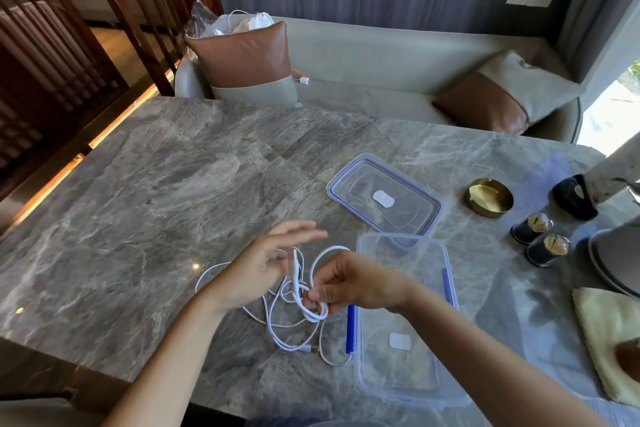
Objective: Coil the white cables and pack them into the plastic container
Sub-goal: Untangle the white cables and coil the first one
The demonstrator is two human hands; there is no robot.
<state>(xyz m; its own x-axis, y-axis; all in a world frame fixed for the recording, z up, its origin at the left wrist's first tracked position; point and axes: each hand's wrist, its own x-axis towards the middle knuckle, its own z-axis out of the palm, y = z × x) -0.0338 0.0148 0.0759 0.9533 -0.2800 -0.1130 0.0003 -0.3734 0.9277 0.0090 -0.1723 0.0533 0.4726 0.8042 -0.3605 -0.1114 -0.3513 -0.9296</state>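
White cables [294, 326] lie in a loose tangle on the grey marble table, just left of the clear plastic container [405, 374]. My right hand [349, 284] pinches a loop of one white cable above the tangle. My left hand [263, 263] hovers beside it with fingers spread, a cable end with its plug standing up against the palm; nothing is clearly gripped. The container is open, has blue clips on its sides and holds no cable. Its clear lid [384, 198] lies flat behind it.
A brass ashtray [489, 197], two small dark jars [540, 239] and a black object [573, 198] stand at the right. A yellow cloth [609, 340] lies at the right front edge. A sofa with cushions is behind the table.
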